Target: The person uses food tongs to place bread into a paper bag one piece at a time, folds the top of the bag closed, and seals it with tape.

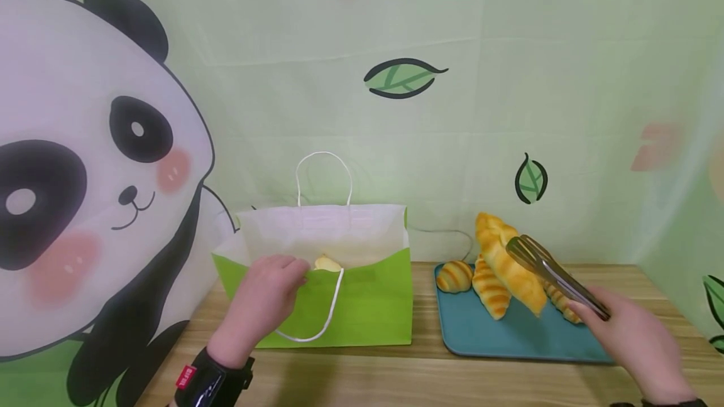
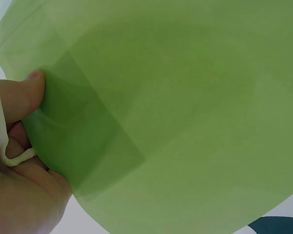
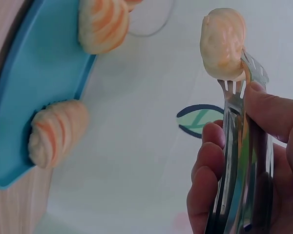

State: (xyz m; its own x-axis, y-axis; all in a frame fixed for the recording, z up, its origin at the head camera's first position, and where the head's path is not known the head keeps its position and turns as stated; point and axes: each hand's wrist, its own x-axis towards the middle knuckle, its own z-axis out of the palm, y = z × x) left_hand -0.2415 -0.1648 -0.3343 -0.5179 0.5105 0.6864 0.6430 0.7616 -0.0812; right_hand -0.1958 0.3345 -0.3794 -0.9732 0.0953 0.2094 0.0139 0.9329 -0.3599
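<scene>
My left hand (image 1: pixel 270 297) pinches the front rim of a green paper bag (image 1: pixel 367 306), the thumb (image 2: pixel 27 95) on its outer side in the left wrist view. The bag's white cord handle (image 1: pixel 334 306) hangs down its front by that hand. Just above the rim a pale piece of bread (image 1: pixel 327 263) shows inside the bag. In my right hand (image 1: pixel 636 325) are metal tongs (image 3: pixel 234 156), held with the fingers curled round them. Their slotted ends grip a long twisted bread (image 1: pixel 506 259), raised above the blue tray (image 1: pixel 509 341).
On the tray lie a round striped bread roll (image 1: pixel 454 276), a longer striped bread (image 1: pixel 491 287) and another bread (image 1: pixel 562 303) partly behind the tongs. Tray and bag stand on a wooden table (image 1: pixel 424 375). Behind them hangs a cloth backdrop (image 1: pixel 594 80) printed with a panda and leaves.
</scene>
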